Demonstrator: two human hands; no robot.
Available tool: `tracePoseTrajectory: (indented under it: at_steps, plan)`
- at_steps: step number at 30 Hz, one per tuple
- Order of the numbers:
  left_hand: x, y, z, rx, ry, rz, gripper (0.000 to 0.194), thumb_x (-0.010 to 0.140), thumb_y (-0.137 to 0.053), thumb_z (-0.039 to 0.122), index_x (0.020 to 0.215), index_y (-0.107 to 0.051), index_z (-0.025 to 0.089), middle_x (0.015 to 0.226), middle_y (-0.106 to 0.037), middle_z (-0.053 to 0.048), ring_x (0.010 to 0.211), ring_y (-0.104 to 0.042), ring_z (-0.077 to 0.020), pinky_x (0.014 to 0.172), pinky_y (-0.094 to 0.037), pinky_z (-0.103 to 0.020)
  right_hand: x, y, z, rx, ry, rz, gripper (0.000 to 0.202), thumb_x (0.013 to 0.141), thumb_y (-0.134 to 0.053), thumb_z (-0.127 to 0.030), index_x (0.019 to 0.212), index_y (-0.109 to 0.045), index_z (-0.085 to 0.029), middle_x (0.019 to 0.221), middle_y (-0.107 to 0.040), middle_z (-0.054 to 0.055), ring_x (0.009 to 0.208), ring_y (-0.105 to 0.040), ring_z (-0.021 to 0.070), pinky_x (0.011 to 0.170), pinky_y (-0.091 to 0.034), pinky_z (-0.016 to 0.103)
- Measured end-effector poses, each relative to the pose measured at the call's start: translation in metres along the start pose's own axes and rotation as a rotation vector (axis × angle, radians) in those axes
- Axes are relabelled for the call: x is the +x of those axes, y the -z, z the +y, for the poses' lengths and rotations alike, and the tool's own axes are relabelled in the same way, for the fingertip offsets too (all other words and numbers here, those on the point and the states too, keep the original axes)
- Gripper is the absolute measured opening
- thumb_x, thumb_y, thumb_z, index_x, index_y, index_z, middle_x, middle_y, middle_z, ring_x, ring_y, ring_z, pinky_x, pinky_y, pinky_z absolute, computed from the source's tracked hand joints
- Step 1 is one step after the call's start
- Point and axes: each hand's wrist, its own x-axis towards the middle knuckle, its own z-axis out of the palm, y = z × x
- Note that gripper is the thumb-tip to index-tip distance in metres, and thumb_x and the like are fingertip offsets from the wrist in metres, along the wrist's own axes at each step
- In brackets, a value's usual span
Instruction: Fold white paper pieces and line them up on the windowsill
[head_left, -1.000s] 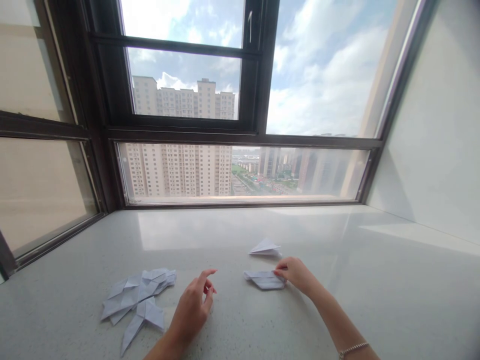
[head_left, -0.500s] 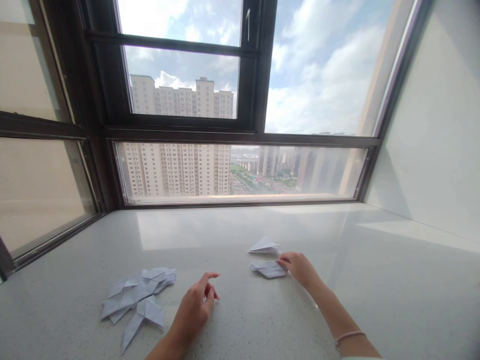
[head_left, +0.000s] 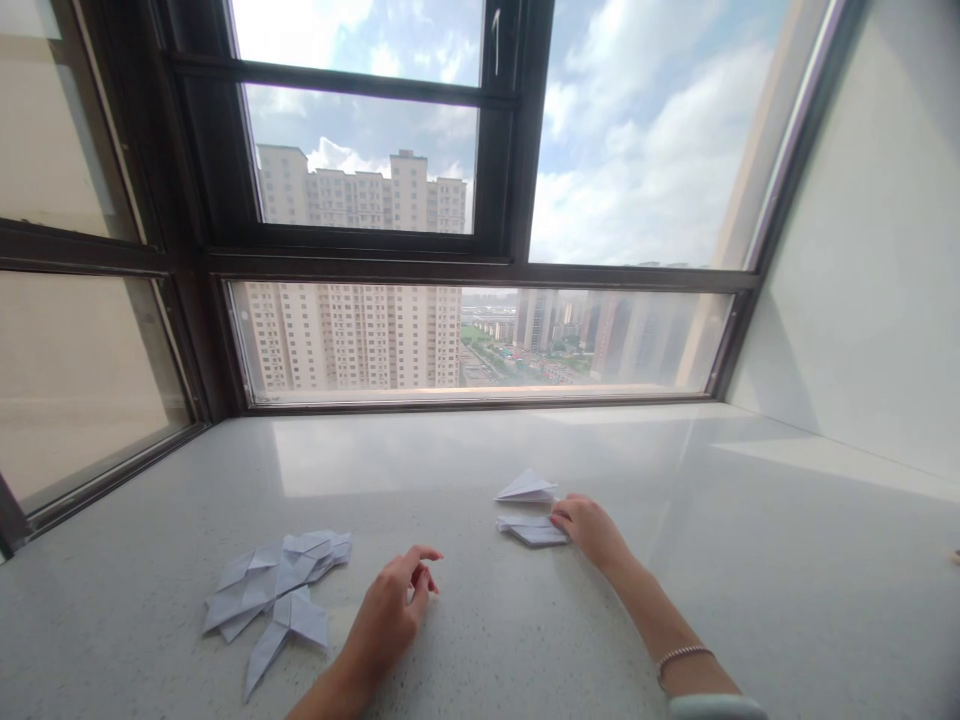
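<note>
My right hand (head_left: 589, 528) pinches the right end of a flat folded white paper (head_left: 531, 530) on the pale stone sill. Just behind that paper, towards the window, lies a pointed folded paper (head_left: 528, 487) shaped like a paper plane. My left hand (head_left: 397, 600) hovers over or rests on the sill with its index finger stretched and the others curled, holding nothing. To its left is a pile of folded white paper pieces (head_left: 274, 578), overlapping one another. A separate winged piece (head_left: 287, 630) lies at the near side of that pile, touching it.
The speckled sill (head_left: 465, 455) runs back to a dark-framed window (head_left: 487, 272), with tall buildings outside. A white wall (head_left: 862, 300) bounds the right side, and another dark-framed pane (head_left: 82, 380) the left. A small beige thing (head_left: 955, 555) shows at the far right edge, unclear.
My right hand has shifted slightly left and away from me, the folded paper moving with it, nearer the pointed one. My left hand has barely moved.
</note>
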Motion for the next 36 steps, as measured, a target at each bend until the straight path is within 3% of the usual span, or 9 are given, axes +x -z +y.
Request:
tracePoseTrajectory:
  at_steps: [3, 12, 28, 36]
  plan:
    - [0.0, -0.001, -0.001, -0.009, -0.005, 0.014, 0.025, 0.078, -0.036, 0.02, 0.091, -0.057, 0.018, 0.069, -0.063, -0.003, 0.066, -0.057, -0.015, 0.067, -0.041, -0.025, -0.001, 0.0, -0.001, -0.054, -0.045, 0.062, 0.005, 0.073, -0.057, -0.023, 0.076, -0.061, -0.023, 0.08, -0.062, 0.003, 0.083, -0.054, 0.0203, 0.069, -0.034, 0.028]
    - [0.002, -0.003, -0.007, -0.011, -0.048, 0.04, 0.024, 0.081, -0.035, 0.023, 0.089, -0.057, 0.019, 0.07, -0.064, -0.003, 0.068, -0.059, -0.0162, 0.068, -0.042, -0.027, -0.002, -0.007, 0.001, -0.157, -0.113, 0.196, 0.023, 0.068, -0.064, -0.026, 0.082, -0.047, -0.021, 0.084, -0.057, 0.002, 0.084, -0.051, 0.0209, 0.069, -0.03, 0.03]
    - [0.002, 0.006, -0.001, 0.026, -0.063, 0.043, 0.024, 0.08, -0.036, 0.021, 0.087, -0.058, 0.019, 0.07, -0.063, -0.004, 0.07, -0.058, -0.0171, 0.074, -0.041, -0.03, -0.004, -0.002, -0.001, -0.162, -0.085, 0.281, 0.016, 0.075, -0.057, -0.024, 0.085, -0.046, -0.021, 0.084, -0.058, 0.002, 0.082, -0.052, 0.0198, 0.067, -0.028, 0.029]
    - [0.001, 0.003, 0.0, 0.099, -0.09, 0.041, 0.024, 0.079, -0.036, 0.019, 0.087, -0.058, 0.02, 0.07, -0.063, -0.003, 0.07, -0.057, -0.0175, 0.074, -0.041, -0.031, -0.003, 0.0, -0.017, -0.116, -0.057, 0.292, 0.017, 0.082, -0.046, -0.037, 0.083, -0.048, -0.02, 0.079, -0.059, 0.003, 0.076, -0.053, 0.0186, 0.066, -0.029, 0.029]
